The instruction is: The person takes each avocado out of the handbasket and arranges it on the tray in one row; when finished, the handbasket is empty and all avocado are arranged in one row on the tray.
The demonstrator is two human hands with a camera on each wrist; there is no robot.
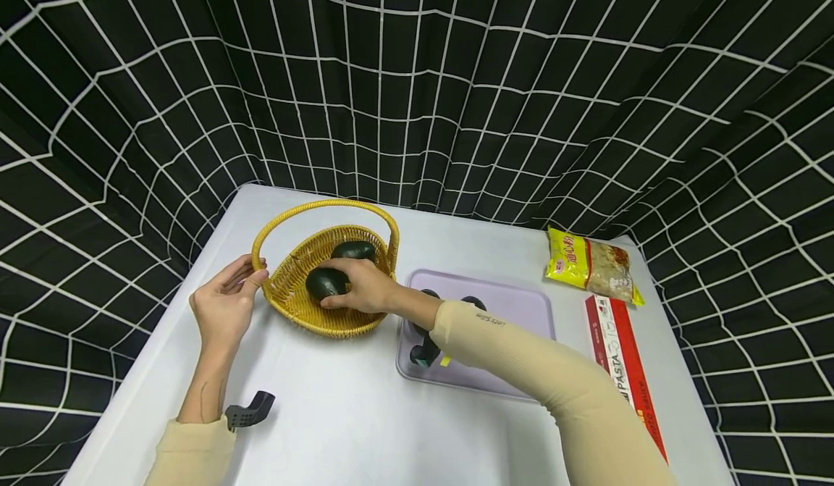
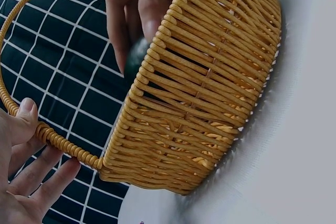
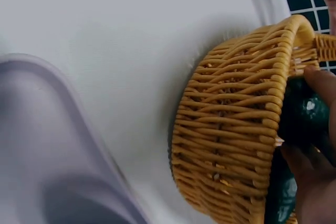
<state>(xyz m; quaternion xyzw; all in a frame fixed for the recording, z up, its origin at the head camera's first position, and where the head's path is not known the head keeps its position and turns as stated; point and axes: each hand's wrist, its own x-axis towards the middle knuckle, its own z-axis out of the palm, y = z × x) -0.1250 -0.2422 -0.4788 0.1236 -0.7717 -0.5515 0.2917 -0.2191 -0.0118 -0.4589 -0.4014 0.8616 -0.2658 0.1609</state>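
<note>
A yellow wicker basket (image 1: 339, 332) with a tall arched handle (image 1: 326, 205) stands at the table's left. My left hand (image 1: 224, 305) holds the handle near its left base, the thumb (image 2: 26, 116) on one side and fingers on the other. Inside the basket, my right hand (image 1: 365, 287) grips a dark green, glossy avocado (image 1: 323, 284), fingers and thumb around its sides. A second avocado (image 1: 354, 251) lies behind it in the basket. In the right wrist view, the gripped avocado (image 3: 303, 111) shows above the basket rim, with the other one (image 3: 281, 190) below it.
Right of the basket lies a pale purple tray (image 1: 521, 300) with several dark things (image 1: 426, 352), partly hidden under my right forearm. Farther right are a yellow-and-clear food bag (image 1: 589, 264) and a long red-and-white pasta box (image 1: 625, 363). A black grid-patterned curtain (image 1: 423, 95) surrounds the table.
</note>
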